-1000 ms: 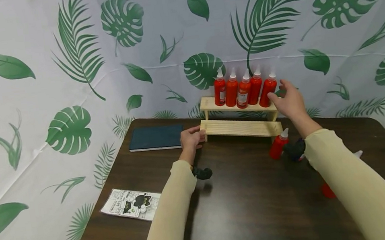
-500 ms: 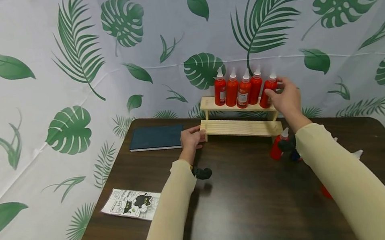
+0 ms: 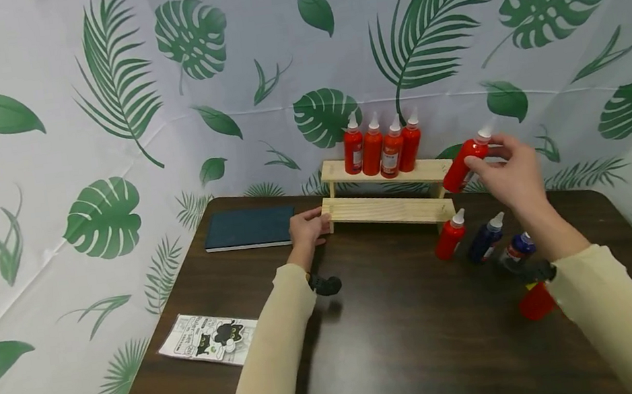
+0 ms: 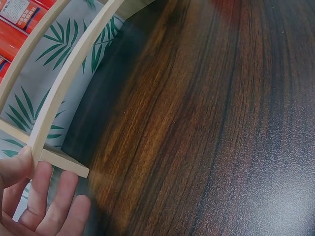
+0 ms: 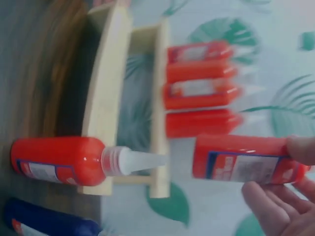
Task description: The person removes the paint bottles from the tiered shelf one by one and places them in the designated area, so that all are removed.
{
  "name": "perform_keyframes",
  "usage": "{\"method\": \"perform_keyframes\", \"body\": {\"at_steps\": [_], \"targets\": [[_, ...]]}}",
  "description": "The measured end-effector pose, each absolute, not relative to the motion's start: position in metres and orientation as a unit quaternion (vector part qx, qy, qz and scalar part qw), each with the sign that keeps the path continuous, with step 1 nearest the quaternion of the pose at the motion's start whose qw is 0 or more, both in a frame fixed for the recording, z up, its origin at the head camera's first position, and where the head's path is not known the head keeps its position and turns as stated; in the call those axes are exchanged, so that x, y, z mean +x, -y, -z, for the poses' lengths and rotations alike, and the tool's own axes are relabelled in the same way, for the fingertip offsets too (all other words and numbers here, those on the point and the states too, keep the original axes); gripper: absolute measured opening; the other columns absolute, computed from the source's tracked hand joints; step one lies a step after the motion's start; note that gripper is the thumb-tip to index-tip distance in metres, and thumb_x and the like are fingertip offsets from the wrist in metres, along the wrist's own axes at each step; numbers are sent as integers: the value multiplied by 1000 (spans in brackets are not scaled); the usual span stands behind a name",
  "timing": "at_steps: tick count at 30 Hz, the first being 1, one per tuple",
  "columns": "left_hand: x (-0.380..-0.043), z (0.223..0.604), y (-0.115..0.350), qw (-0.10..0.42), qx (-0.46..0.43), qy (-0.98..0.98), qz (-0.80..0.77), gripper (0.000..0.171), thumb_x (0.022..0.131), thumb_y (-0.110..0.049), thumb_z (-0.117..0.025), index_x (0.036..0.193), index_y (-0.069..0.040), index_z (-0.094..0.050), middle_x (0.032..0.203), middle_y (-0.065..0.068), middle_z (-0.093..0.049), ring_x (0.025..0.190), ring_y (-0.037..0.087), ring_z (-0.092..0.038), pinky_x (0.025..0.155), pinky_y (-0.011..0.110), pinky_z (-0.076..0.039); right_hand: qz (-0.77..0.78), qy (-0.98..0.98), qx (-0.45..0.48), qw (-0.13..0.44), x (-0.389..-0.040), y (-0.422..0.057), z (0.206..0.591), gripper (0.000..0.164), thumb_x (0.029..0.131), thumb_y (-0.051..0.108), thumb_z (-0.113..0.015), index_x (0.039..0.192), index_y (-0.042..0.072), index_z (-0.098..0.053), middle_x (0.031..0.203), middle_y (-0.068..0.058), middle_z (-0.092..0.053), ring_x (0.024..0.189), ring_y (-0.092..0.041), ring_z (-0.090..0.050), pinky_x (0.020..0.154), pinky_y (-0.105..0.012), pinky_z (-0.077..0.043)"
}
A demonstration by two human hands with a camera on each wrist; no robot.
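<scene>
My right hand grips a red squeeze bottle with a white nozzle, tilted and raised off the right end of a two-tier wooden rack. In the right wrist view the held bottle shows its label, with thumb and fingers near its cap end. Several red bottles stand in a row on the rack's upper tier; its lower tier carries nothing. My left hand pinches the left end of the lower tier, and the left wrist view shows the thumb and fingers around the wooden edge.
Right of the rack stand a red bottle, a dark blue bottle and another dark bottle. A red bottle is partly behind the right wrist. A dark blue book and a cat-print packet lie at left.
My right hand closed on the rightmost red bottle of the upper tier, lifted it off and carried it right and tilted. The left hand stays on the rack's end.
</scene>
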State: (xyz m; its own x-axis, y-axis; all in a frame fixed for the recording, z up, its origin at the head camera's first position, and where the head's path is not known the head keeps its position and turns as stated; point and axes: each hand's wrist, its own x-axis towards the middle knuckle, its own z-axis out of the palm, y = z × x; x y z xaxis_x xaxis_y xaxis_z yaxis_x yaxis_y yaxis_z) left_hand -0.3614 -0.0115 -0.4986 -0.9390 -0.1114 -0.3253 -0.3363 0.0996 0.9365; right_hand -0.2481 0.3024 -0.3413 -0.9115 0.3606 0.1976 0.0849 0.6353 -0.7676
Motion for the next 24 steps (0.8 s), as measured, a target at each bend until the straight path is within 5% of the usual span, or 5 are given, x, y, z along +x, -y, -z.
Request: {"method": "perform_keyframes", "body": {"at_steps": [3,8,14,24], "targets": [[-360,499,14,84,-152,-737,-653,30,85,-23,-74,115,-17,-72,90,6,-74,79,18,-72,70,39,-57,-396,891,-131,180,-209,-303,341,68,90,47,-61,143,10,-42,135,-19,-53,112,-36,-59,75,-13,-49],[-357,495,15,88,-148,-735,-656,31,85,-22,-74,115,-17,-71,90,6,-74,80,18,-72,73,41,-57,-385,883,-194,184,-149,-306,358,61,89,40,-64,142,14,-46,134,-18,-55,101,-15,-66,74,-14,-50],[-358,494,15,86,-149,-734,-657,31,85,-21,-73,116,-16,-71,90,7,-74,82,20,-72,73,41,-57,-353,877,-245,213,-115,-301,407,54,88,26,-70,135,6,-53,131,-18,-58,106,-35,-63,69,-8,-47],[-357,497,13,81,-148,-738,-653,29,85,-21,-74,114,-16,-72,90,7,-74,80,20,-72,70,40,-57,-314,882,-267,231,-119,-292,473,53,91,19,-66,136,-1,-47,128,-29,-55,103,-46,-62,81,-53,-48]]}}
